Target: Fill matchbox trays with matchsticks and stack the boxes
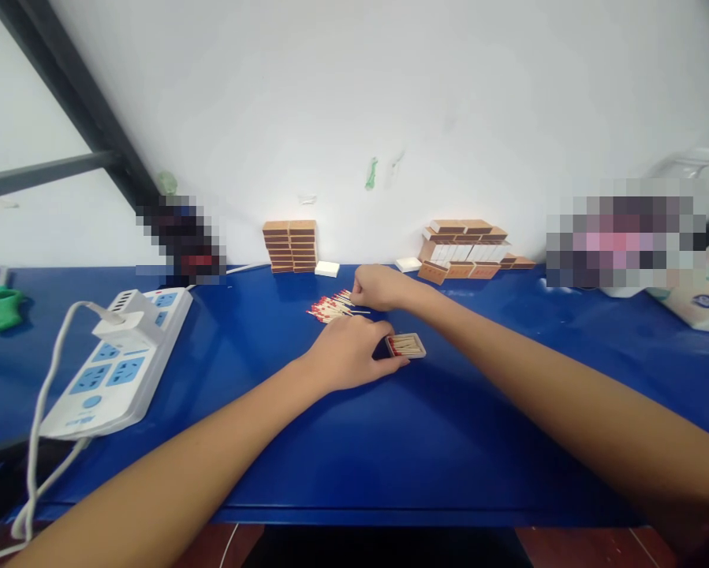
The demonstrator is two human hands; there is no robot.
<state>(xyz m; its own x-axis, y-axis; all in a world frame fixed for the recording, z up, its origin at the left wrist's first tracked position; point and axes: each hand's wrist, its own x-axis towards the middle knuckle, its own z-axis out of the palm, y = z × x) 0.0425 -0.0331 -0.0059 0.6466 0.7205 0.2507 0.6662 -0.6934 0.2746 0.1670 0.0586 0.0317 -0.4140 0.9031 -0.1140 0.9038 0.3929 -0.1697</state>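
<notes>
My left hand (354, 353) is closed round a matchbox (409, 346) low over the blue table. The box's tray sticks out on the right, with red-tipped matches in it. Just beyond lies a loose pile of matches (329, 306) with red heads. At the pile's right edge is my right hand (380, 287), its fingers bent and pressed together. Whatever those fingertips may pinch is too small and hidden to make out.
Stacked matchboxes (289, 246) stand against the wall, and a second stack (465, 249) is further right. Two white pieces, one a small box (327, 269), lie between them. A power strip (117, 359) with a cable is at left, near a green glue gun (4, 308).
</notes>
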